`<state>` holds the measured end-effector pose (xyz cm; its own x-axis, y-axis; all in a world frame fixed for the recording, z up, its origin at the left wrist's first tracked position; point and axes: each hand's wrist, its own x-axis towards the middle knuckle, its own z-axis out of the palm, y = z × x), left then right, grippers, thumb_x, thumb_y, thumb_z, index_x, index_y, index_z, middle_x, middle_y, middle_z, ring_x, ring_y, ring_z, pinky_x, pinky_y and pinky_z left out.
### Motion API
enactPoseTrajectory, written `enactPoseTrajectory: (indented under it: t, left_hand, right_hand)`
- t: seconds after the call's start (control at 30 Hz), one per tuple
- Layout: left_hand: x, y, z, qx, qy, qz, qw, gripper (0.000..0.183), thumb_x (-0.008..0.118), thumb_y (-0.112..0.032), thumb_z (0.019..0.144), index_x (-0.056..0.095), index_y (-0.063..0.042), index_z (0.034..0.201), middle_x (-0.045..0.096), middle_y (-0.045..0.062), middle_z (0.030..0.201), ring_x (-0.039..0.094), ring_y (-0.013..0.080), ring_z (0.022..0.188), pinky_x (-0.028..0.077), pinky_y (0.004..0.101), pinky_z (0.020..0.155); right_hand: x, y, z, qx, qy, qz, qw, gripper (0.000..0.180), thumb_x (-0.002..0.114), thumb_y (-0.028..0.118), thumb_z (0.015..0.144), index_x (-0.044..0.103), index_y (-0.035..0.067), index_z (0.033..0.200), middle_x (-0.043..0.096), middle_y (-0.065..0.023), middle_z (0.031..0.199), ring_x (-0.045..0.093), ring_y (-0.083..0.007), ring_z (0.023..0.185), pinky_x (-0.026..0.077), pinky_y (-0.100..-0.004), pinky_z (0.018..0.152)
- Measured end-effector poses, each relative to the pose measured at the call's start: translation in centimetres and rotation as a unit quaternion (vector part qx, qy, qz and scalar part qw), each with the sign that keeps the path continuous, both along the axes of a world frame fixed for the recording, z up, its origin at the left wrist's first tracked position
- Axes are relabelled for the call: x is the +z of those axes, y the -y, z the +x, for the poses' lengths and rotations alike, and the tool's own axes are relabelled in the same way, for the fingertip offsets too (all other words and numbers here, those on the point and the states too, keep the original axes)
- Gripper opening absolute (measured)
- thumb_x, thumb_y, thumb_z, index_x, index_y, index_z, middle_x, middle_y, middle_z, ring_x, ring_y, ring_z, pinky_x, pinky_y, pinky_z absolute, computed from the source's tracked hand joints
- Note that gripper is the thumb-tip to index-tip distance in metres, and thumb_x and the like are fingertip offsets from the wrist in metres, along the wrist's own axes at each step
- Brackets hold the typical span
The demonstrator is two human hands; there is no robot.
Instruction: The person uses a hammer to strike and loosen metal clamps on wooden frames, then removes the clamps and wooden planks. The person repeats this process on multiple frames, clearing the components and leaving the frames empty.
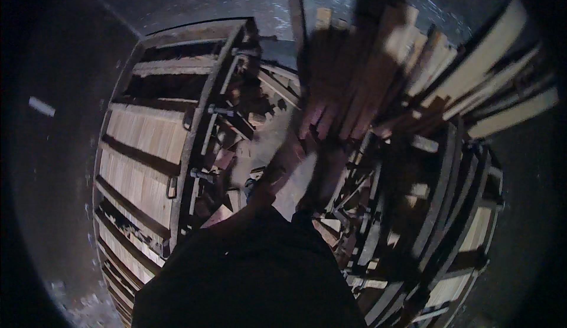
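Dark clothing [248, 275] of my own body fills the bottom middle. Just past its front edge is a dim, brownish shape that seems to be my left hand [263, 195]; its fingers and anything in them are too dark to make out. My right hand is out of view. To the left stands a metal clamping rack [195, 128] holding pale glued-up wood panels [141, 164] between dark bars. Screw clamps [203, 175] jut from its near side. Wood offcuts [223, 157] lie on the floor beside it.
Many long wooden boards [354, 84] stand bunched at the upper right, blurred. A second rack with dark bars [443, 204] and pale panels [476, 230] lies to the right. Between the racks runs a narrow strip of floor [301, 181]. A post [294, 13] rises at the top.
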<state>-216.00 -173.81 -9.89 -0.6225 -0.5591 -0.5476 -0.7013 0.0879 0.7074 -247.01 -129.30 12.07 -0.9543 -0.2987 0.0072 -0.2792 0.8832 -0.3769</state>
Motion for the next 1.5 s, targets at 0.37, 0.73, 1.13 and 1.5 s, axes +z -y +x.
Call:
enactPoseTrajectory:
  t: [0.37,0.73,1.13,1.5]
  left_hand:
    - [-3.8,-2.6,9.2,0.119,-0.090,-0.106,0.983,0.047,0.067,-0.020,0.093,0.061,-0.003,0.136,0.072,0.022,0.114,0.070,0.0358,0.100,0.058,0.0448,0.085]
    - [-4.6,-3.3,22.9,0.347,0.067,-0.090,0.931,0.025,0.066,-0.017,0.092,0.069,0.000,0.110,0.072,0.025,0.113,0.072,0.0399,0.096,0.057,0.0494,0.090]
    - [-6.3,-10.9,28.4,0.690,0.000,-0.075,0.720,0.043,0.062,-0.029,0.088,0.070,-0.004,0.122,0.074,0.026,0.108,0.070,0.0453,0.102,0.054,0.0520,0.087]
    - [4.8,-26.4,15.9,0.830,0.076,0.082,0.546,0.039,0.067,-0.039,0.082,0.078,-0.004,0.095,0.073,0.027,0.094,0.072,0.0431,0.090,0.057,0.0494,0.082]
  right_hand:
    - [-1.7,18.3,-4.5,0.238,-0.024,0.020,0.971,0.054,0.079,0.017,0.083,0.060,0.007,0.132,0.071,-0.0131,0.121,0.071,-0.0321,0.108,0.057,-0.0394,0.094]
    - [-1.0,34.2,-1.5,0.411,-0.048,0.038,0.909,0.048,0.078,0.012,0.082,0.062,0.006,0.127,0.071,-0.0127,0.117,0.071,-0.0301,0.105,0.056,-0.0386,0.092]
    - [-6.3,53.0,18.4,0.745,0.149,0.177,0.626,0.041,0.077,0.007,0.082,0.065,0.005,0.121,0.072,-0.0122,0.113,0.071,-0.0280,0.102,0.056,-0.0378,0.090]
    - [-2.8,57.8,35.6,0.907,0.225,0.053,0.353,0.016,0.073,0.005,0.081,0.061,0.001,0.090,0.064,-0.0144,0.085,0.064,-0.0307,0.079,0.051,-0.0410,0.075]
